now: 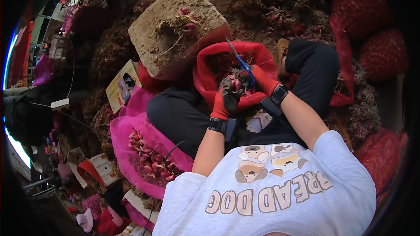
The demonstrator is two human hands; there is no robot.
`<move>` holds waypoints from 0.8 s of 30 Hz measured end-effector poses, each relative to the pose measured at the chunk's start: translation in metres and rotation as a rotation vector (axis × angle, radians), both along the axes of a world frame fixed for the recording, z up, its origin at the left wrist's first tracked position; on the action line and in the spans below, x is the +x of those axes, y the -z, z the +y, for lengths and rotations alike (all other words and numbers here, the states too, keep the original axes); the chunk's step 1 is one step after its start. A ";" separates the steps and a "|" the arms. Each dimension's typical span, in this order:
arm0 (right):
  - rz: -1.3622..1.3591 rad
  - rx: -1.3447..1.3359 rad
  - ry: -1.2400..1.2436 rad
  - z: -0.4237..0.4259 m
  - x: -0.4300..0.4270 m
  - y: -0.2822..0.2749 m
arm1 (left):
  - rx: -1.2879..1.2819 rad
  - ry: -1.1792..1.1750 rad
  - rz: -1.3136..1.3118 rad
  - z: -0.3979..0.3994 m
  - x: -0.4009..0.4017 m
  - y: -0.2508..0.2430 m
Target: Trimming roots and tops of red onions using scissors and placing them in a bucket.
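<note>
My left hand (228, 95), in a red glove with a dark palm, holds a small bunch of pink-red shallots (235, 84). Close beside it, my right hand (261, 78) wears a matching glove and grips a pair of scissors (242, 61) with blue handles. The scissors' metal blades point up and away, over an open red mesh bag (204, 61). Both hands are above the near side of this bag, which has dried stems and roots inside. How far apart the blades are cannot be made out.
A dirty foam block (144, 32) beyond the bag carries a few shallots with dry stems. At left, a pink mesh bag (119, 144) holds many trimmed shallots (151, 160). Untrimmed shallots (279, 9) lie heaped beyond. Full red sacks (361, 6) stand at right.
</note>
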State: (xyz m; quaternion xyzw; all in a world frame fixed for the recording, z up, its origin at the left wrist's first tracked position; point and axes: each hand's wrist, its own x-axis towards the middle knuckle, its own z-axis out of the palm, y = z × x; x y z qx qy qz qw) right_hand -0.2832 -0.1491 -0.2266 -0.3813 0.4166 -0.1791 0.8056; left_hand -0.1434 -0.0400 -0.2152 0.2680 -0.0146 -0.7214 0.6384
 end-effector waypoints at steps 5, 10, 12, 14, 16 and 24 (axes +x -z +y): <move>-0.016 -0.033 -0.084 0.002 -0.002 -0.021 | 0.046 -0.049 -0.033 0.002 -0.004 -0.004; 0.786 -1.244 -0.310 0.014 -0.026 -0.074 | 0.266 -0.062 0.233 -0.010 0.021 -0.006; 0.963 -1.320 -0.238 0.022 -0.040 -0.094 | 0.195 -0.071 0.332 -0.012 0.027 -0.007; 0.862 -1.164 -0.320 0.032 -0.051 -0.116 | 0.137 -0.103 0.464 -0.016 0.029 -0.009; 0.659 -1.049 -0.392 0.046 -0.058 -0.124 | 0.153 -0.110 0.427 -0.017 0.027 -0.012; 0.658 -1.194 -0.283 0.065 -0.055 -0.115 | -0.147 0.060 0.586 -0.015 0.025 -0.009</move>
